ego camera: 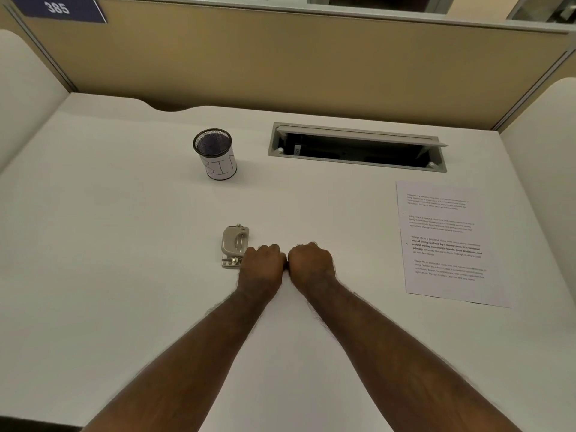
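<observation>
My left hand [261, 265] and my right hand [310, 261] rest side by side as fists on the white desk [124, 275], knuckles forward, thumbs touching. Neither holds anything. A grey hole punch [234, 243] lies just left of my left hand, its near corner against the knuckles. A printed sheet of paper [445, 241] lies flat to the right, well apart from my right hand. A black mesh cup [215, 154] wrapped in a white label marked "BIN" stands upright further back.
An open cable hatch [358, 148] is sunk into the desk at the back right. Tan partition walls [280, 67] close off the back, and cream side panels stand at left and right. A sign reading 385 [57, 8] hangs top left.
</observation>
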{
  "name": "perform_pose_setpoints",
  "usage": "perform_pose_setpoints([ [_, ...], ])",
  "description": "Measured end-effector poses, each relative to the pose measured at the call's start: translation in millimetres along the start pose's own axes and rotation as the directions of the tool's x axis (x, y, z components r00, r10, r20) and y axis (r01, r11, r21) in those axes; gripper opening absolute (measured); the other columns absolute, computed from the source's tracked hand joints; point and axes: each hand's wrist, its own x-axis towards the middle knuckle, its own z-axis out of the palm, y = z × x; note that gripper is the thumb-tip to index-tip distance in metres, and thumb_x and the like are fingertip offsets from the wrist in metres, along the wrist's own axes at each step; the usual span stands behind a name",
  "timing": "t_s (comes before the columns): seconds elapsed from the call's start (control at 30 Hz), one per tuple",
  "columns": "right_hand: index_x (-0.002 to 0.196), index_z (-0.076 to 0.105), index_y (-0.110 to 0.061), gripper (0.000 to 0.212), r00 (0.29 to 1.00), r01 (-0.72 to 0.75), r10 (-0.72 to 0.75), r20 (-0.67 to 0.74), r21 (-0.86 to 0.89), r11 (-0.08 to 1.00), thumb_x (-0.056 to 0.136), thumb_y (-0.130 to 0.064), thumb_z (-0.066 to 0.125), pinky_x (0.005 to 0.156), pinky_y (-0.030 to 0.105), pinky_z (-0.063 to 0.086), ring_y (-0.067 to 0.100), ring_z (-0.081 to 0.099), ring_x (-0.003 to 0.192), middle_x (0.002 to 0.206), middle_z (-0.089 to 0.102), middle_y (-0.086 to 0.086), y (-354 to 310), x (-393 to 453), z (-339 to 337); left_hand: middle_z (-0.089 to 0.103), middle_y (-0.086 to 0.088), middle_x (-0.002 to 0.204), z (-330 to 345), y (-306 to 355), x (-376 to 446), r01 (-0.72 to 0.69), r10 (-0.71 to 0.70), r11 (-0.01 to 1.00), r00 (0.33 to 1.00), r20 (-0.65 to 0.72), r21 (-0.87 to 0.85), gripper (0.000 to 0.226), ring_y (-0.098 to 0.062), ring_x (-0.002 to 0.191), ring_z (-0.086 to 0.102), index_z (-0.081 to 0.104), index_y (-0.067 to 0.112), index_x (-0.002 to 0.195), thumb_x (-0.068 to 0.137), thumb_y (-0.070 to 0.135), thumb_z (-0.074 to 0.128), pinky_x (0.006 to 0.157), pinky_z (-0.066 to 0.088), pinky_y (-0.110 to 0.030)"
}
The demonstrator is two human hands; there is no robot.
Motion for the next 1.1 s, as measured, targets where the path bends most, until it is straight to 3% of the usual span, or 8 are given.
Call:
perform_pose_setpoints([
  [0.17,0.103,0.064,-0.012,0.021,0.998,-0.039,0.039,0.044,-0.006,0.999,0.090,-0.008,0.048,0.075,0.030,0.043,0.025,0.058,0.110,0.110,0.068,0.005,-10,5,-5,0.049,0.001,0.050,3,0,-2,-0.030,0.031,1.000,0.988,-0.149,0.006,0.018,-0.021,0.044,0.048,0.052,0.017,0.051,0.063,0.006,0.046,0.051,0.022,-0.027],
  [0.33,0.101,0.065,-0.014,0.019,0.997,-0.068,0.068,0.046,0.004,0.998,0.091,-0.011,0.049,0.071,0.029,0.040,0.024,0.063,0.103,0.107,0.070,0.004,-14,10,-6,0.052,-0.001,0.053,10,-2,-1,-0.039,0.041,0.999,0.990,-0.134,0.014,0.018,-0.022,0.047,0.050,0.053,0.016,0.054,0.053,0.003,0.065,0.051,0.023,-0.028],
  [0.53,0.099,0.065,-0.015,0.018,0.997,-0.069,0.068,0.041,0.015,0.998,0.091,-0.015,0.049,0.071,0.029,0.040,0.023,0.064,0.100,0.105,0.070,0.002,-14,11,0,0.050,-0.002,0.052,8,-2,-3,-0.073,0.071,0.997,0.974,-0.214,0.001,0.014,-0.021,0.044,0.047,0.053,0.014,0.054,0.053,0.000,0.056,0.050,0.021,-0.028],
  [0.7,0.096,0.066,-0.014,0.019,0.998,-0.052,0.051,0.036,0.015,0.999,0.090,-0.014,0.049,0.071,0.029,0.042,0.023,0.065,0.098,0.104,0.070,0.002,-12,7,3,0.050,-0.003,0.055,13,-1,-2,-0.078,0.077,0.997,0.975,-0.210,0.006,0.020,-0.020,0.045,0.046,0.053,0.014,0.057,0.050,-0.001,0.065,0.049,0.025,-0.028],
  [0.8,0.079,0.061,-0.016,0.014,0.998,-0.041,0.040,0.038,0.034,0.999,0.087,-0.016,0.049,0.066,0.028,0.040,0.024,0.066,0.091,0.098,0.071,0.003,-6,6,3,0.051,-0.003,0.056,13,1,-2,-0.065,0.069,0.998,0.979,-0.192,0.025,0.022,-0.020,0.046,0.047,0.053,0.014,0.058,0.049,0.000,0.067,0.048,0.027,-0.028],
  [0.9,0.067,0.054,-0.018,0.016,0.987,-0.162,0.158,0.035,0.251,0.954,0.077,-0.030,0.053,0.063,0.026,0.042,0.025,0.067,0.081,0.085,0.070,0.001,13,10,2,0.052,-0.001,0.063,12,0,-3,-0.028,0.016,0.997,0.984,-0.176,-0.068,0.021,-0.020,0.052,0.050,0.054,0.017,0.065,0.056,0.001,0.065,0.044,0.033,-0.030],
  [1.0,0.061,0.059,-0.019,0.018,0.958,-0.264,0.283,0.041,0.514,0.816,0.066,-0.036,0.055,0.069,0.027,0.053,0.019,0.068,0.078,0.078,0.072,-0.006,35,20,-12,0.054,0.001,0.072,3,-12,5,0.072,-0.127,0.965,0.970,-0.206,-0.254,0.020,-0.021,0.060,0.054,0.054,0.021,0.072,0.067,0.002,0.054,0.045,0.042,-0.034],
  [1.1,0.066,0.067,-0.012,0.024,0.954,-0.215,0.301,-0.002,0.694,0.687,0.063,-0.035,0.060,0.069,0.035,0.058,0.017,0.067,0.069,0.068,0.071,-0.003,47,36,-32,0.057,-0.004,0.080,-16,-36,20,0.178,-0.288,0.897,0.929,-0.230,-0.405,0.015,-0.027,0.069,0.056,0.058,0.019,0.078,0.080,0.007,0.051,0.061,0.047,-0.036],
])
